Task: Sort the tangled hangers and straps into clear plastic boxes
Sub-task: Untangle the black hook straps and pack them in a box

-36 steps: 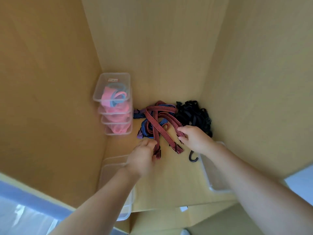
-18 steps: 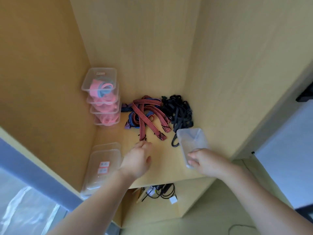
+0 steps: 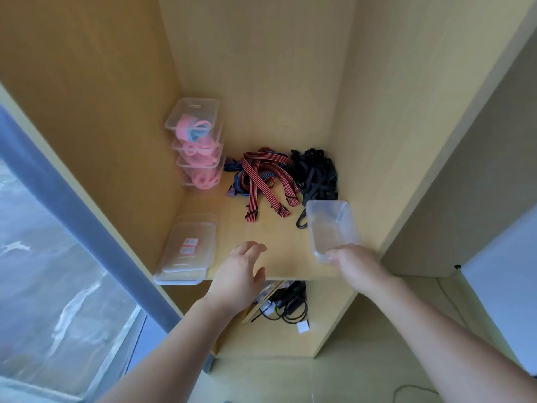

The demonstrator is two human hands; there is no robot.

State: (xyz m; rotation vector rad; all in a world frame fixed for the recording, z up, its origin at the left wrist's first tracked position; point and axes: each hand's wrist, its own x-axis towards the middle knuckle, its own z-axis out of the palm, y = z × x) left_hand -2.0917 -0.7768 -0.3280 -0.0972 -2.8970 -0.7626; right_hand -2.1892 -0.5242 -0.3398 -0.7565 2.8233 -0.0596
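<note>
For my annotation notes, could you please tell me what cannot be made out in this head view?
Head view:
Lid stickers: too small to read.
Black hook: partly behind the clear box in the right hand.
Blue straps: mostly under the red striped straps.
Black tangle: pieces too dark to separate.
Lower-shelf cables: partly hidden by the left hand.

black hook (image 3: 300, 222) part-hidden behind clear box (image 3: 331, 228) | lid labels (image 3: 190, 242) unreadable | cables (image 3: 290, 305) perhaps tangled, partly behind left hand (image 3: 238, 274)

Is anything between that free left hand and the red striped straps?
Nothing visible does: only bare shelf lies between the left hand and the red striped straps. The right hand holds a clear box aside.
</note>
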